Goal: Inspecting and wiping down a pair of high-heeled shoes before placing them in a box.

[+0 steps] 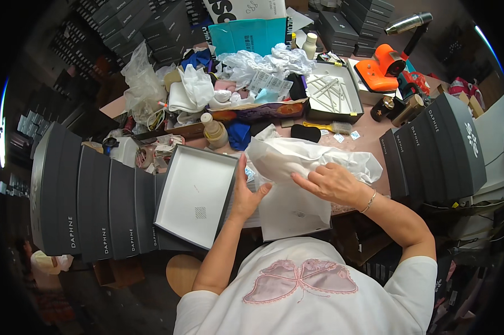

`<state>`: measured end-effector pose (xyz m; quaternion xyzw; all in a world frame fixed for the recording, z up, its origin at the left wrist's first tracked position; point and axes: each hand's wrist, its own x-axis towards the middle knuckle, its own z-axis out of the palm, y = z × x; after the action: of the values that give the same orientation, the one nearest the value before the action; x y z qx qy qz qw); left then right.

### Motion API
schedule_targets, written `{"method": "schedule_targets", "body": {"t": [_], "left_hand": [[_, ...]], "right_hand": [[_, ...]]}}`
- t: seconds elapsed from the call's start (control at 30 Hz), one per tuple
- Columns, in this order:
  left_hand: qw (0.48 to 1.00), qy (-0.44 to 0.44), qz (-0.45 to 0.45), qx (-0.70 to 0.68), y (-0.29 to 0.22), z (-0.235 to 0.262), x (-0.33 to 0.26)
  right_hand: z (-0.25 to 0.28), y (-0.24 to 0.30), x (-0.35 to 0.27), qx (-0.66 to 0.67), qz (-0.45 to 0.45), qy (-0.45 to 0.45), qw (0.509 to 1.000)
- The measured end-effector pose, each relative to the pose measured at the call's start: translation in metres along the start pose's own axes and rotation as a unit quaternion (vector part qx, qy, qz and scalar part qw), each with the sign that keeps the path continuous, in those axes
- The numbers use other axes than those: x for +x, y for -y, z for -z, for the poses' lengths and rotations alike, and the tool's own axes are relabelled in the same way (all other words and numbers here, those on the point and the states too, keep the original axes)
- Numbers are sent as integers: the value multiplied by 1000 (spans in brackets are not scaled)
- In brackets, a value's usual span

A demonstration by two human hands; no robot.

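Observation:
White tissue paper [280, 151] rises in a loose sheet in front of me and spreads to the right in a crumpled heap. My right hand [333, 184], curled with its index finger stretched forward, grips the paper; its thumb is hidden. My left hand [247, 192] is upright with the thumb spread, between the tissue and a shallow dark lid [195, 192] with a white inside. It seems to hold nothing. The lid lies tilted to the left, inside up. Close to my body is a white-lined box [296, 218], partly covered by the tissue.
Dark shoeboxes stand in rows at left [92, 204] and right [430, 151]. Farther back are a pump bottle [214, 131], a yellow-handled brush [327, 127], a black pad [306, 133], a box of white sticks [333, 92], an orange device [381, 67] and piled crumpled paper [263, 64].

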<state>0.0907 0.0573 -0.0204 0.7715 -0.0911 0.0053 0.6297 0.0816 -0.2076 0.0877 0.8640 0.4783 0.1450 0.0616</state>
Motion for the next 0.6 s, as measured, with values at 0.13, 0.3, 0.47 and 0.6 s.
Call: {"method": "schedule_targets", "body": {"t": [0.13,0.3,0.47,0.6], "left_hand": [[974,4,7,-228,-21,-6,10],[909,8,106,-404,-7,-5,11],[819,-146,193,-520,-16,-33,2],[785,-131,168,-582,65,-25,-3]], "right_hand": [[1,2,4,36,40,4,999],[10,-16,12,54,106,-36,992],[-4,3,28,78,-8,-95,992],[-46,91,53,248,-139,-233,930]]}}
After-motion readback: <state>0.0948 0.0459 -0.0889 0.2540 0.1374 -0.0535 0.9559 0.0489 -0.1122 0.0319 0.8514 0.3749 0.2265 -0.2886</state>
